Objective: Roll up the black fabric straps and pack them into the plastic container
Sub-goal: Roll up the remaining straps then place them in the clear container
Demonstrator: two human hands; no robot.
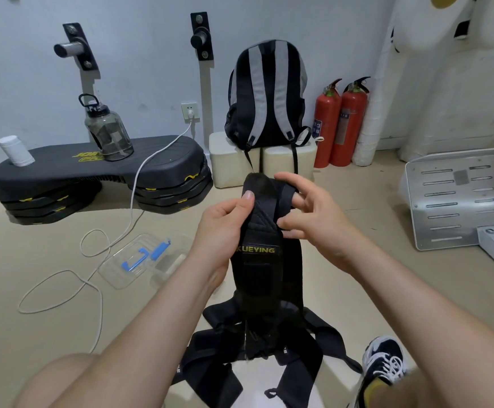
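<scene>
A black fabric strap point(265, 278) with yellow lettering hangs upright in front of me, held at its top by both hands. My left hand point(225, 231) grips its left edge, thumb pressed on the front. My right hand point(310, 213) pinches the top right, where a thin loop wraps over two fingers. More black straps point(307, 346) lie tangled on a white surface below, between my knees. The clear plastic container point(144, 260) with blue clips lies on the floor to the left, apart from both hands.
A black step platform point(98, 178) with a water bottle point(107, 131) and white roll stands at the left. A white cable point(98, 260) loops over the floor. A backpack point(266, 95) sits on white blocks ahead, red extinguishers point(340, 122) beside it. A metal plate point(458, 195) lies right.
</scene>
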